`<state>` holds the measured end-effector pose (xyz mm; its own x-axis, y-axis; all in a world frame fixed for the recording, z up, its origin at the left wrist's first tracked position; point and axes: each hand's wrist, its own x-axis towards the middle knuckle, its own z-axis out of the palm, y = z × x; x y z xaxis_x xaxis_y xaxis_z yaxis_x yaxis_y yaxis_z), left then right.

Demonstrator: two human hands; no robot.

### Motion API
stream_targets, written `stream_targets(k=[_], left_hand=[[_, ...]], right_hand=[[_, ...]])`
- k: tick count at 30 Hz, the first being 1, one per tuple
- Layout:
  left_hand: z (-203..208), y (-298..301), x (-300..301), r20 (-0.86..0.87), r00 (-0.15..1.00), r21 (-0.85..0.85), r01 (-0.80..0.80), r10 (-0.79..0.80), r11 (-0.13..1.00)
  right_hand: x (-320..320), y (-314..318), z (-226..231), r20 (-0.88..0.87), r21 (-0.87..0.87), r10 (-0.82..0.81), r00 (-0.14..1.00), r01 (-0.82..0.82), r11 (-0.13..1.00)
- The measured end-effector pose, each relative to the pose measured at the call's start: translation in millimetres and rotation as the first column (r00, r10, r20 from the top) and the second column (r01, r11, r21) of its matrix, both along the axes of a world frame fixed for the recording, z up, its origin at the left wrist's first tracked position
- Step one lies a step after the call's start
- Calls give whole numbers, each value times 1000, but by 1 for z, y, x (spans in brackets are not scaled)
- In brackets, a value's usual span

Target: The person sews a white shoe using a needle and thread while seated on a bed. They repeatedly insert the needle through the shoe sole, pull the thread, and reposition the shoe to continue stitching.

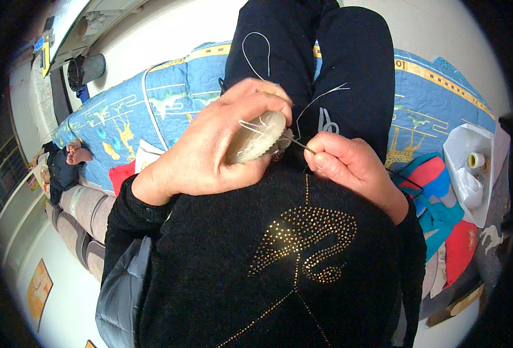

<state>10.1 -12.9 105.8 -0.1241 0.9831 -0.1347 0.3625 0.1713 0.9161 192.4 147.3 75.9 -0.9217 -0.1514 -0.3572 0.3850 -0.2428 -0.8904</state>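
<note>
My left hand (227, 139) is wrapped round a pale, translucent shoe sole (256, 139) with a serrated edge, held up in front of my chest. White thread lies across the sole's hollow face. In my right hand (349, 165), thumb and fingers pinch a thin dark metal needle-like tool (298, 142). Its far end meets the sole's right edge; the tip is hidden there. A loop of white thread (256, 36) rises beyond my left hand onto my dark trousers. Another thread end (326, 93) trails over my legs, beside a small pale looped cord (327, 123).
I sit on a blue patterned quilt (175, 93). To the right, a white bag (465, 145) holds a thread spool (475, 160), near colourful fabric (433, 191). At far left another person's bare foot (78, 153) and a dark bin (88, 69) show.
</note>
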Motion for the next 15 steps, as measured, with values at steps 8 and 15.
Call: stream_targets(k=[8,15], left_hand=[[-14,-9,13,137,945,-253,-257,298,933],[-26,-22,29,239,874,-283,-355,423,891]], right_hand=[[-5,-5,-6,82,-18,-54,995,56,998],[-2,-7,-7,156,3,2,988,-3,1000]])
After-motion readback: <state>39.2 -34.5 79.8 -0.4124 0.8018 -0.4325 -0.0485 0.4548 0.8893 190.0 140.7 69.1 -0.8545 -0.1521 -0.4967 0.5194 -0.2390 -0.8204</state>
